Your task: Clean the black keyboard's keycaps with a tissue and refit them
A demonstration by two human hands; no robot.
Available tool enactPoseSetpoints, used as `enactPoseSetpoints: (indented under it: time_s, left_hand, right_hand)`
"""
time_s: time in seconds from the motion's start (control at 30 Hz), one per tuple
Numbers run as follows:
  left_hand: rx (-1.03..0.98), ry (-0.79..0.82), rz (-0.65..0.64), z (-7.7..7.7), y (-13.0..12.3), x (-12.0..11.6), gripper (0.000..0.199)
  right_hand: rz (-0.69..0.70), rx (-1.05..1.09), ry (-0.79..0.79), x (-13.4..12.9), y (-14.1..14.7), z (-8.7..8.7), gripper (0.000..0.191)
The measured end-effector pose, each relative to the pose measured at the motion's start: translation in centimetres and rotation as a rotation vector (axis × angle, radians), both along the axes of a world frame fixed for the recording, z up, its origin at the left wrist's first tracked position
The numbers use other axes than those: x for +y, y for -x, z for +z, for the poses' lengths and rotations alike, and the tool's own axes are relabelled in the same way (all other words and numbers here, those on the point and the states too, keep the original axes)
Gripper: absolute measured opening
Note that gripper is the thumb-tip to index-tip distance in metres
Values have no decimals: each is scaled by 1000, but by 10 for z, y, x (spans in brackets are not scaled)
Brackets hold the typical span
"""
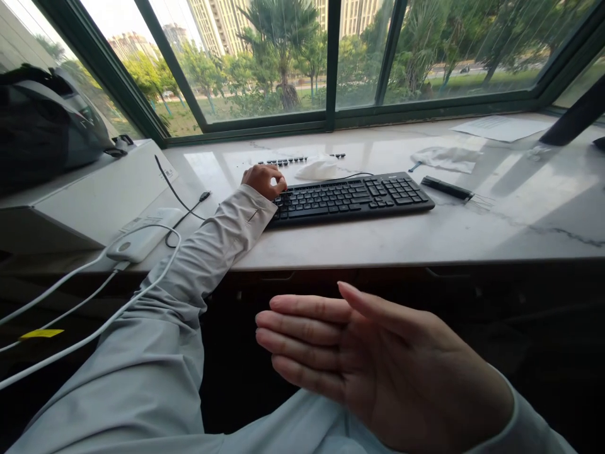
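A black computer keyboard (350, 200) lies on the marble sill. At its left end is my left hand (265, 180), thumb and forefinger curled into a ring over the upper-left keys; whatever sits between the fingertips is hidden. Behind the keyboard, several loose black keycaps (288, 161) stand in a row. A crumpled white tissue (317, 167) lies beside them. My right hand (378, 353) is held up in front of the sill, above my lap. Its palm faces me, the fingers are stretched out, and it holds nothing.
Right of the keyboard lies a black-handled tool with thin wires (447, 188), near a crumpled white wipe (447, 159) and a paper sheet (501, 127). At left are a white power strip (142, 239) with cables, a white box (94, 195) and a dark bag (47, 126). Windows (283, 69) stand behind.
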State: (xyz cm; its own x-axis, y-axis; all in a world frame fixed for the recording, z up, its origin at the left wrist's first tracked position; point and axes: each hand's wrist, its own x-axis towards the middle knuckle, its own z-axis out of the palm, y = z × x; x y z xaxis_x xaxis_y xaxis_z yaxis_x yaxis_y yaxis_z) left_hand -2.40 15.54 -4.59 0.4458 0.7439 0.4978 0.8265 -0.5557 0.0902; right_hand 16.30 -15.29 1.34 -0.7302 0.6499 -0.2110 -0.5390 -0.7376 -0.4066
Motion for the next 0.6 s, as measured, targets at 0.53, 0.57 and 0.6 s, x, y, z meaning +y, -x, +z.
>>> enactPoseSetpoints:
  time_s: [0.53,0.57,0.6]
  left_hand:
    - [-77,0,398,6,27,39,29]
    - [-61,18,398,6,25,46,30]
    - [-31,38,385,7,21,54,30]
  right_hand:
    - [-594,-962,-967,142,-141,-29,36]
    - [-535,-1074,-1009,160,-141,-27,32]
    - [-488,-1190,-1060,179,-138,-25,29]
